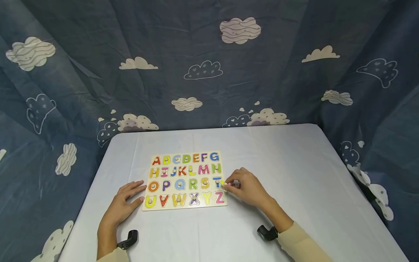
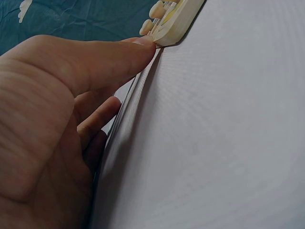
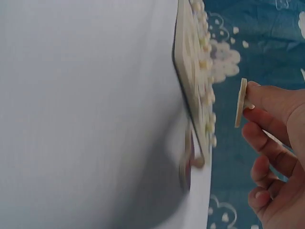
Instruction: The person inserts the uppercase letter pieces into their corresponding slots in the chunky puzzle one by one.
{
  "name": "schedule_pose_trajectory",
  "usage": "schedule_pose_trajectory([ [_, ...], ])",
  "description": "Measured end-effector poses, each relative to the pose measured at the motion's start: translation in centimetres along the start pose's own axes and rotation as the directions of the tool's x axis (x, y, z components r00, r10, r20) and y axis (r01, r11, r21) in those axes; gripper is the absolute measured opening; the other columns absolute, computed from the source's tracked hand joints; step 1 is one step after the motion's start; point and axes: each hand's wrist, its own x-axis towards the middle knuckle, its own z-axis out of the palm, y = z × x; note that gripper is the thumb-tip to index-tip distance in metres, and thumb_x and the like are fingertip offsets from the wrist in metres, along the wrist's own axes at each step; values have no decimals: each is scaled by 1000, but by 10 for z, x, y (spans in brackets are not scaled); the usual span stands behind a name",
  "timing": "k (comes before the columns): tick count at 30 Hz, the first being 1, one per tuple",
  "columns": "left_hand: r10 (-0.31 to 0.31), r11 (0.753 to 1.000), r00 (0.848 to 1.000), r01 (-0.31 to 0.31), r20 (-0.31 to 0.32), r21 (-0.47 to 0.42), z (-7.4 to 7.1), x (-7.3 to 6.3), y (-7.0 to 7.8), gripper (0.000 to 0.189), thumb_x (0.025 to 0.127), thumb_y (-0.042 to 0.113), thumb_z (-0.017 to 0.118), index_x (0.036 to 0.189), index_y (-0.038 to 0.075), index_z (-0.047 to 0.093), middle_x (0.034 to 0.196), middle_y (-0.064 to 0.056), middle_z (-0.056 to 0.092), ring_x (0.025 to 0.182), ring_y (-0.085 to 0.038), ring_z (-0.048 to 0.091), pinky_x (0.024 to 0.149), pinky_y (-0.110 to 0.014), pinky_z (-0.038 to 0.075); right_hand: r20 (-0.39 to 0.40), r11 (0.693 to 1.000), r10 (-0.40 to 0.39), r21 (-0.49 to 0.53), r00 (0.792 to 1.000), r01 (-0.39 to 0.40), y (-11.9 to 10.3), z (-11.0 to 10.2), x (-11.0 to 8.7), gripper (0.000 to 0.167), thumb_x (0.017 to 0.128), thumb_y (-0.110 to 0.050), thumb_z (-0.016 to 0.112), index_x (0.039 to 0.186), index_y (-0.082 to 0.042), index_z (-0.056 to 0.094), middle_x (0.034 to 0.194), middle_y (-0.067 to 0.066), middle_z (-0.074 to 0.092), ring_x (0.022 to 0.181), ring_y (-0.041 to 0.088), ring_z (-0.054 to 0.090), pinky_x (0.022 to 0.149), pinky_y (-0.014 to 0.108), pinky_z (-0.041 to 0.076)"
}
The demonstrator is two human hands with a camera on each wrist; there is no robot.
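Note:
A wooden alphabet puzzle board (image 1: 184, 209) lies on the table, its coloured letters in rows and small knobs on most of them. My left hand (image 1: 122, 205) rests at the board's left edge with fingers spread; in the left wrist view the thumb (image 2: 119, 57) touches the board's corner (image 2: 178, 26). Above the board's right edge, my right hand (image 1: 247, 187) pinches a yellow letter piece (image 1: 223, 182) by its knob. The right wrist view shows that piece (image 3: 241, 102) edge-on, apart from the board. Which letter it is cannot be told.
Another knobbed letter piece (image 3: 187, 164), dark reddish in the head view and partly hidden by the right hand, lies beside the board. A white cloth covers the table (image 1: 281, 156). Behind it hangs a dark blue curtain (image 1: 203, 40) with cloud prints.

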Motion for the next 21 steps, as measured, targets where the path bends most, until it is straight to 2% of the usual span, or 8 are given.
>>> schedule_pose_trajectory([
  [8,13,1000,1000,-13,-14,7,1,-1,2,47,92,21,77,137,10,67,155,-13,51,151,-43,28,117,-74,24,38,999,-51,6,998,51,-30,28,6,12,84,-32,86,88,-22,81,87,-13,73,80,10,55,68,21,45],
  [14,13,1000,1000,-13,-15,1,-2,-1,4,47,93,23,77,137,11,67,156,-12,51,151,-41,27,118,-73,23,28,995,-101,15,994,101,-37,44,6,8,82,-31,87,85,-25,82,84,-15,72,79,6,54,67,20,44],
  [21,5,1000,1000,-5,-14,-5,-1,-1,5,46,93,21,77,137,11,67,156,-12,51,152,-40,27,119,-72,22,49,996,-93,16,994,92,-41,54,4,9,81,-30,87,85,-23,83,85,-14,73,86,4,57,73,24,49],
])
